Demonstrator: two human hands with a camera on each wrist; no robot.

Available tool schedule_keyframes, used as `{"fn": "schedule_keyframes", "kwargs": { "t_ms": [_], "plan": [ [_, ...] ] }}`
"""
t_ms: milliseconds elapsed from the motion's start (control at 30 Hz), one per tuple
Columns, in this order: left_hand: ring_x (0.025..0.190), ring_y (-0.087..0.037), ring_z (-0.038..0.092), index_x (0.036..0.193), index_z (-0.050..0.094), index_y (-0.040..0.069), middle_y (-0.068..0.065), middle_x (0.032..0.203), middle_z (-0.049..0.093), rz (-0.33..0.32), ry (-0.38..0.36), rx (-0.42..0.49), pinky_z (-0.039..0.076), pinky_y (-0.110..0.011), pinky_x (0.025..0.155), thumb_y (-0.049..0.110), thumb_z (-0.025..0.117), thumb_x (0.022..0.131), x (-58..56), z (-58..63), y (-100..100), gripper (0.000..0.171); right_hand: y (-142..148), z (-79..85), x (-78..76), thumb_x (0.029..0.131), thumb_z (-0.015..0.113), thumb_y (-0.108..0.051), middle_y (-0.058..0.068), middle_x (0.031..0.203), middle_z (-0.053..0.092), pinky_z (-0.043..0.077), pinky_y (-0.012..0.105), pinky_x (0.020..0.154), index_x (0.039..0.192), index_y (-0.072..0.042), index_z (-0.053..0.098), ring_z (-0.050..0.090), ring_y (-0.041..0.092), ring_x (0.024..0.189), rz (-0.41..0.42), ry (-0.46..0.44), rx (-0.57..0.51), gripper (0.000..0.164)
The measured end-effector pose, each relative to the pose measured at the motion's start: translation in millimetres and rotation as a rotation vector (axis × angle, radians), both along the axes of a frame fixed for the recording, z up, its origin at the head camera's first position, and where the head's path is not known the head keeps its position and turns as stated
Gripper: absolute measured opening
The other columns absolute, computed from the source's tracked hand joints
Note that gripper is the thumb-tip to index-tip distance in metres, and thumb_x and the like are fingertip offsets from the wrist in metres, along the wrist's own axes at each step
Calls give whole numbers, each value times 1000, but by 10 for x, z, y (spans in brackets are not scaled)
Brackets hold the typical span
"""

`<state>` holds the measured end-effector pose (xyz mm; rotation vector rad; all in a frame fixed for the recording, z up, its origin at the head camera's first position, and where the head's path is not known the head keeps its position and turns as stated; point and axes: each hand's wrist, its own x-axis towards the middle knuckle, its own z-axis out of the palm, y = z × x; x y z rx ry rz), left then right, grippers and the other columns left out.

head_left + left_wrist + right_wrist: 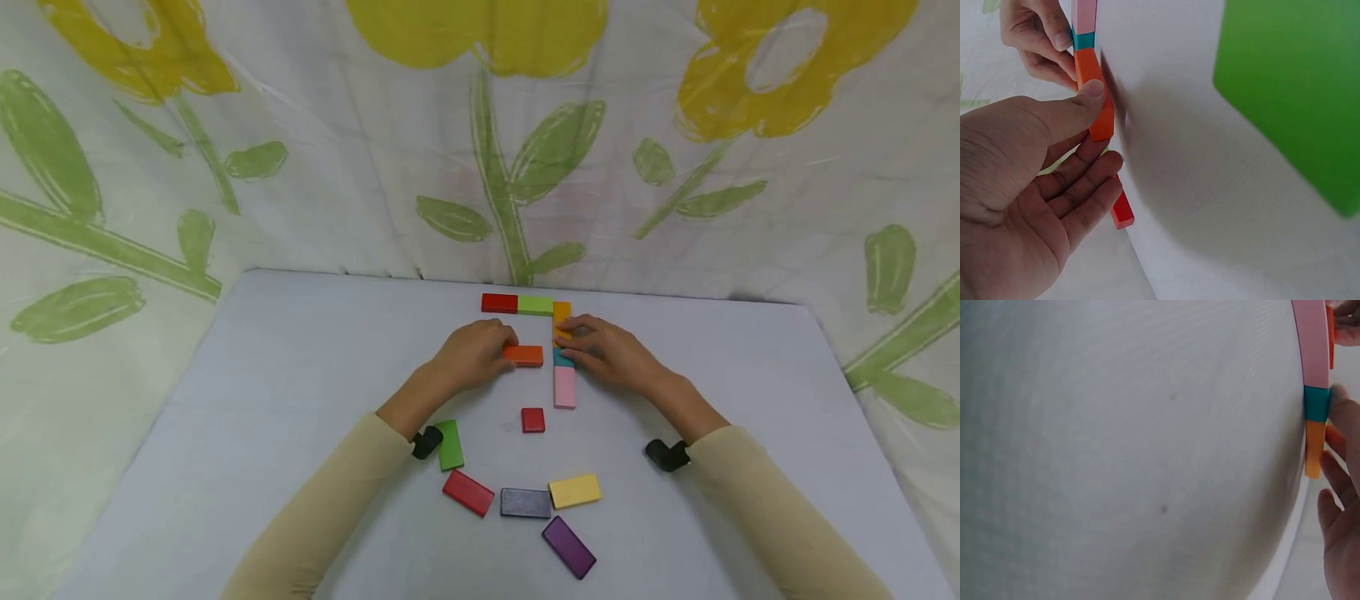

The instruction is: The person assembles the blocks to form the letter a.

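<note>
My left hand [474, 354] pinches an orange block [527, 357] between thumb and fingers; the left wrist view shows the thumb [1092, 94] across its face. On the right, my right hand [611, 352] reaches in with loosely extended fingers touching an amber block [562, 317] and a small teal block [563, 357]. A pink block [565, 387] joins the teal one at its near end. From the amber block's far end, a lime block [536, 306] and a dark red block [499, 303] run leftward. The orange block lies left of this column, with a gap between.
A small red block [532, 420] lies below the orange one. Nearer me are scattered a green block [450, 445], a red block [468, 492], a grey block [526, 503], a yellow block [574, 491] and a purple block [569, 547]. A flowered cloth [315, 167] hangs behind the table.
</note>
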<state>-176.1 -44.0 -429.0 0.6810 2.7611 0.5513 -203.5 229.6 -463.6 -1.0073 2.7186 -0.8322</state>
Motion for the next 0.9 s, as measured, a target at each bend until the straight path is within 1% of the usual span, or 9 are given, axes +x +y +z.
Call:
{"fn": "schedule_keyframes", "kwargs": {
  "t_ms": [200,300,400,533,600,733,900],
  "plan": [
    [112,-26,68,127,72,3,-12,121,74,-26,-12,18,57,-38,105,20,78,98,-8,-38,38,35,-21,-12,49,98,76,-14,12,142,68,51,56,114,128,-8,77,62,36,136,-33,3,-19,30],
    [110,-25,68,127,73,4,-11,119,74,-14,-16,-9,58,-38,104,21,79,97,6,-60,28,35,-68,-32,72,99,75,-15,13,142,69,51,57,114,128,-7,77,62,37,136,-18,11,-21,30],
    [108,-23,67,126,73,5,-9,117,74,-9,-4,-24,58,-37,102,22,79,97,6,-84,24,34,-101,-32,76,100,74,-16,13,142,69,51,56,115,129,-7,76,62,36,136,-7,18,-14,31],
    [108,-25,66,126,73,5,-10,116,74,-28,14,1,58,-38,101,24,77,98,-16,-88,63,33,-86,5,63,98,76,-15,11,139,70,52,54,114,125,-7,78,64,34,134,-25,41,-4,29],
    [108,-25,66,126,73,5,-10,116,73,-25,18,-4,58,-38,101,24,76,99,-24,-81,85,33,-76,24,48,98,76,-15,11,139,71,52,53,114,124,-6,79,64,33,134,-21,46,1,28],
    [108,-23,66,127,73,7,-9,117,73,-16,27,-25,58,-37,102,24,76,99,-35,-71,119,33,-67,43,25,99,75,-18,10,140,70,51,52,116,125,-7,78,64,32,135,-11,31,7,29],
    [109,-24,66,127,73,7,-9,118,73,-29,18,-18,58,-37,103,22,77,98,-52,-62,166,34,-43,40,21,99,75,-17,11,141,70,50,54,117,128,-8,76,62,34,138,-21,15,11,31]
  ]
}}
